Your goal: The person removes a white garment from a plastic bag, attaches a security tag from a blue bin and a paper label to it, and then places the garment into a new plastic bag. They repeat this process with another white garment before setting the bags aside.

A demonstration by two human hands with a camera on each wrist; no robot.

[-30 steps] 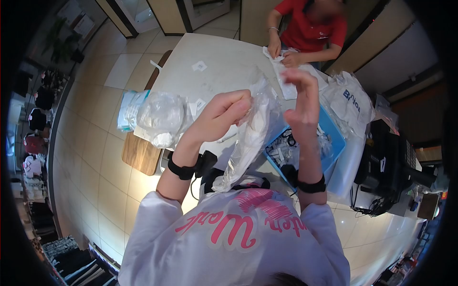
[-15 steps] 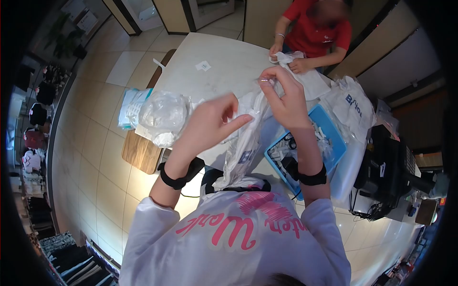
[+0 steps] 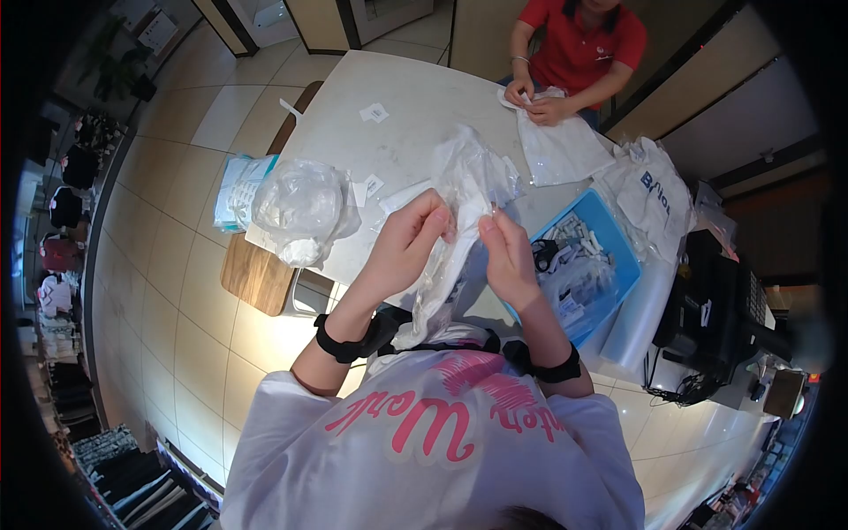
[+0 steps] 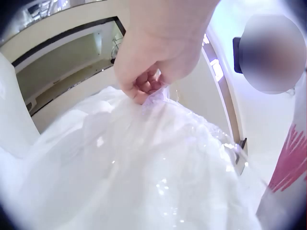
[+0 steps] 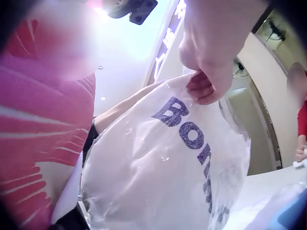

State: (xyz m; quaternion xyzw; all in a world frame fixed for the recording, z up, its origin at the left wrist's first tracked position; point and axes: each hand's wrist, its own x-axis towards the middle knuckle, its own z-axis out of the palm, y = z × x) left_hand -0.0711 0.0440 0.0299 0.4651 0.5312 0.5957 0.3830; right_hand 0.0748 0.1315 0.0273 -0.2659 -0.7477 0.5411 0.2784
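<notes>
A clear plastic bag (image 3: 464,181) with white cloth inside hangs between the two hands at the table's near edge. My left hand (image 3: 408,245) pinches its edge on the left side; in the left wrist view the fingers of the left hand (image 4: 152,72) are curled round the clear film. On the other side my right hand (image 3: 510,261) pinches the bag too. Dark letters show through the bag (image 5: 139,167) in the right wrist view, below the right hand (image 5: 208,72), whose fingers curl on its top edge.
A blue bin (image 3: 629,256) of small items stands right of the hands. Left lie a clear bundle (image 3: 300,208) and blue-white packs (image 3: 237,199). Across the table (image 3: 402,84), a person in red (image 3: 587,53) handles white cloth (image 3: 556,150). A packed white bag (image 3: 654,190) lies right.
My right hand has come down toward me and now pinches the bag. The left hand's fingers have closed on the bag's edge. The bag's upper part has spread out over the table.
</notes>
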